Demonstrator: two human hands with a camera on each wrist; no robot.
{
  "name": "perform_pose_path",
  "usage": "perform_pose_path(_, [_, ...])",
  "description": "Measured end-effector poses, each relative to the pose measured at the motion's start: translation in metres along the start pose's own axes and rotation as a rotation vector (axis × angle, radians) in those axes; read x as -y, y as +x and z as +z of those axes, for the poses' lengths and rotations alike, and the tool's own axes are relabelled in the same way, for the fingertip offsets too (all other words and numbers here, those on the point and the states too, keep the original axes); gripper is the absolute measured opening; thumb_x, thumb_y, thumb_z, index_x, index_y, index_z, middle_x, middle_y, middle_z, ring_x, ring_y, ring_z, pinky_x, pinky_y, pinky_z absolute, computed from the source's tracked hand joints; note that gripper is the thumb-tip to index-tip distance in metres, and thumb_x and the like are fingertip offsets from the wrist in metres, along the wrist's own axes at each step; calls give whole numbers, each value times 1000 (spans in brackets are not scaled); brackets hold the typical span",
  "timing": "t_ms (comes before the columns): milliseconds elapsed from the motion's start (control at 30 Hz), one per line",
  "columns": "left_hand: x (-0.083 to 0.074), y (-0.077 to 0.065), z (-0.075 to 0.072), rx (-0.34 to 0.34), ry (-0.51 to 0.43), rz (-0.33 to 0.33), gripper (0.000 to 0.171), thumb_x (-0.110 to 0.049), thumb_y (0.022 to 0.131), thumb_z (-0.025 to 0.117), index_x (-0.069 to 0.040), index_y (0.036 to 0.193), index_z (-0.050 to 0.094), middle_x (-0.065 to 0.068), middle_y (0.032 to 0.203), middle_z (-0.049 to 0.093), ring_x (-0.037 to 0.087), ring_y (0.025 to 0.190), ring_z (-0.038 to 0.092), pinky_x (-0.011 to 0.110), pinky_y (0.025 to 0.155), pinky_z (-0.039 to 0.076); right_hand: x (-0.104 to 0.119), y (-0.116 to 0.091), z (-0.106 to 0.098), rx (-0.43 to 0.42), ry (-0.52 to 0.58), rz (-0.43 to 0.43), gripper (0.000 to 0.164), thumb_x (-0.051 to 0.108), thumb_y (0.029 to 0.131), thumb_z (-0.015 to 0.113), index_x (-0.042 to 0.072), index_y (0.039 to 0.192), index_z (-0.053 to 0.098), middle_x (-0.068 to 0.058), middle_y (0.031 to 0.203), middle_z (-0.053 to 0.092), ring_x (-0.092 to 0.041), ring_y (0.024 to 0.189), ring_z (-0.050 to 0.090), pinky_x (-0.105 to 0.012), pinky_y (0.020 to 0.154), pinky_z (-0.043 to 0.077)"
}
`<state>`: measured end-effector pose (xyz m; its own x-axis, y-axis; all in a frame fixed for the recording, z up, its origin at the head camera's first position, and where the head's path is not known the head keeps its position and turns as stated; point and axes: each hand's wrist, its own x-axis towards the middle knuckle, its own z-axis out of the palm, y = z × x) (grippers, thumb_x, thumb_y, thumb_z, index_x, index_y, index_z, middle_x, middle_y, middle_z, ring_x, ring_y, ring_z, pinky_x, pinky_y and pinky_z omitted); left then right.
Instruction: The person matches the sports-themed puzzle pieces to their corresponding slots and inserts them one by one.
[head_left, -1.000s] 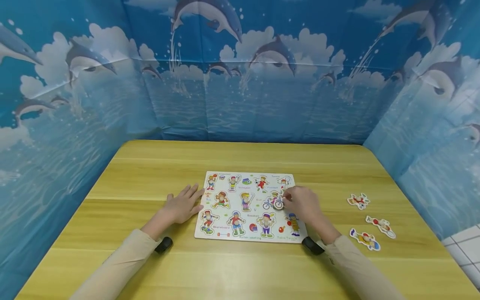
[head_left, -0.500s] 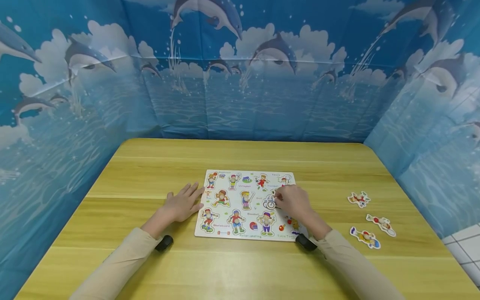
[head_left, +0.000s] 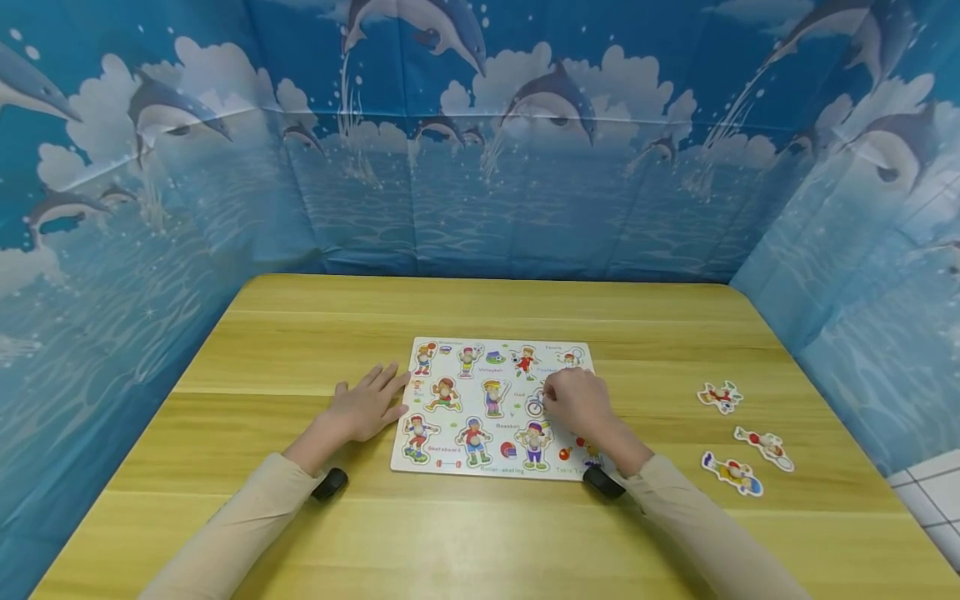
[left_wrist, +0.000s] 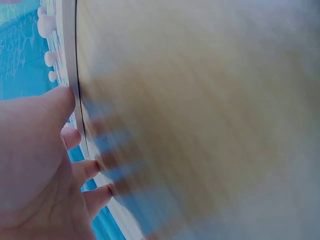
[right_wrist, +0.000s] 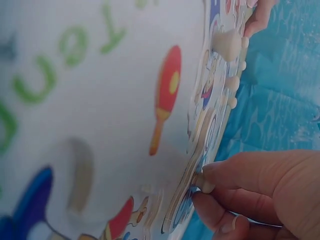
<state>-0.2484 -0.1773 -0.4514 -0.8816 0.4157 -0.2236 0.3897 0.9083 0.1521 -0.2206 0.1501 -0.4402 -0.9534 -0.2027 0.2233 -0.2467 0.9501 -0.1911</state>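
Observation:
A wooden knob puzzle board printed with sports figures lies mid-table. My right hand is over its right half. In the right wrist view, thumb and fingertips pinch the small wooden knob of a bicycle puzzle piece, which is close against the board's face. The head view shows only a wheel of the bicycle; the hand covers the rest. My left hand lies with fingers spread, fingertips at the board's left edge. The left wrist view shows those fingertips along the board's side.
Three loose puzzle pieces lie right of the board: a red figure, a tennis player and a figure in yellow and blue. Knobbed pieces sit across the board. A blue dolphin curtain hangs behind the wooden table.
My right hand has moved left over the board, now covering more of the bicycle. The left hand stays at the board's left edge.

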Motion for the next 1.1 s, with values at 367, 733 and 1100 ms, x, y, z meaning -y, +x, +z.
perform_pose_path(367, [1,0,1,-5,8,10,59,-44,99,37,-21,151,19,9,160,12,33,147,15,73,103,22,0,3,2,11,-27,23,46,3,78,59,19,46,29,6,48,20,-9,47,18,-20,43,12])
perform_pose_path(733, [0,-1,-2,-4,-1,10,59,-43,99,37,-21,151,19,9,160,12,33,147,14,74,103,20,-1,4,1,37,-37,26,30,10,81,65,13,53,56,2,51,48,-10,49,36,-20,43,23])
perform_pose_path(1100, [1,1,0,1,8,9,59,-44,100,36,-22,151,18,10,160,12,33,147,14,74,103,20,-2,6,0,66,-18,36,25,12,82,67,13,58,61,2,55,55,-11,50,41,-21,43,27])
